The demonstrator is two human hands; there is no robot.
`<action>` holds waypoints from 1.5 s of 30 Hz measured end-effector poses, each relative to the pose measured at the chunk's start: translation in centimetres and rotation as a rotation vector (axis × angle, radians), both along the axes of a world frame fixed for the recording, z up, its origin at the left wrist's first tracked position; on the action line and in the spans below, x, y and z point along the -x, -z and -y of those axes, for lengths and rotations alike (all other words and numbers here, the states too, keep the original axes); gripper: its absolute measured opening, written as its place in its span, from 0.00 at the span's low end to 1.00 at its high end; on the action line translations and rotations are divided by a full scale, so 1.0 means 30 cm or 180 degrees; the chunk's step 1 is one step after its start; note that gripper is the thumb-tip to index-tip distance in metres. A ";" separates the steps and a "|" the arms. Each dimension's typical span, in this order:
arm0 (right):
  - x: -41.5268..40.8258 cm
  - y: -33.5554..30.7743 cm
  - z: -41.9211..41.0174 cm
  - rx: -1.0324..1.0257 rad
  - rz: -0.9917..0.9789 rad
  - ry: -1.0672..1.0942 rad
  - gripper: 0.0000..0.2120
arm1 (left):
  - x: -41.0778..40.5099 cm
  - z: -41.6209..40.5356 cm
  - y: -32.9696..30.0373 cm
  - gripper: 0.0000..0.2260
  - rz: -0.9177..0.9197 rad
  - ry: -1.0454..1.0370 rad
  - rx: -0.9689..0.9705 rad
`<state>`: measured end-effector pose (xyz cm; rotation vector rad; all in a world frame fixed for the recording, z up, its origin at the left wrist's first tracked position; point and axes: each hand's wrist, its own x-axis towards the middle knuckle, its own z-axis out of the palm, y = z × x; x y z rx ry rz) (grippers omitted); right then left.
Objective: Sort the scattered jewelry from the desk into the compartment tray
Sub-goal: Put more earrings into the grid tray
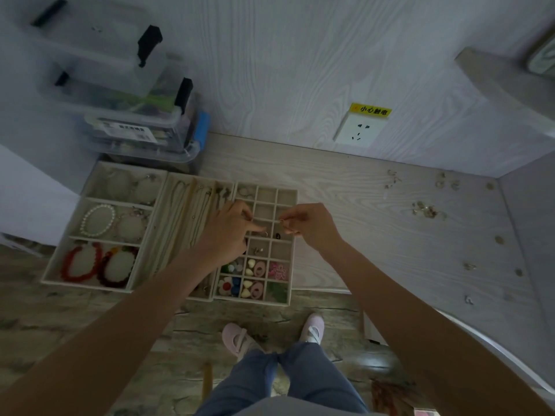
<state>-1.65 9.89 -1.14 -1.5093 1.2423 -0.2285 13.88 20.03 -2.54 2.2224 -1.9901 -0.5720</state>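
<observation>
Both hands hover over the tray [290, 244]; the right hand [306, 225] pinches a small ring [281, 221] just above a middle cell; the left hand [231, 229] points a finger there; loose jewelry [426, 209] lies far right.

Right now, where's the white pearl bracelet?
In the head view, the white pearl bracelet lies in the middle compartment of the leftmost tray, just above the red bead bracelet and well left of the left hand.
</observation>
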 end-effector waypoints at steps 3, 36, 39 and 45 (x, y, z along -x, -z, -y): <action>-0.021 -0.001 -0.007 0.0209 -0.0233 -0.0146 0.06 | -0.007 -0.005 -0.006 0.25 -0.0132 -0.0175 0.0085; -0.133 0.050 -0.138 0.2248 -0.1907 -0.1412 0.11 | -0.009 -0.044 -0.040 0.27 0.0268 -0.0196 -0.0058; -0.128 0.056 -0.145 0.2317 -0.1919 -0.1337 0.10 | -0.008 -0.045 -0.041 0.26 0.0308 -0.0180 -0.0067; -0.128 0.065 -0.142 0.2312 -0.1969 -0.1259 0.09 | -0.008 -0.042 -0.044 0.25 0.0339 -0.0199 -0.0134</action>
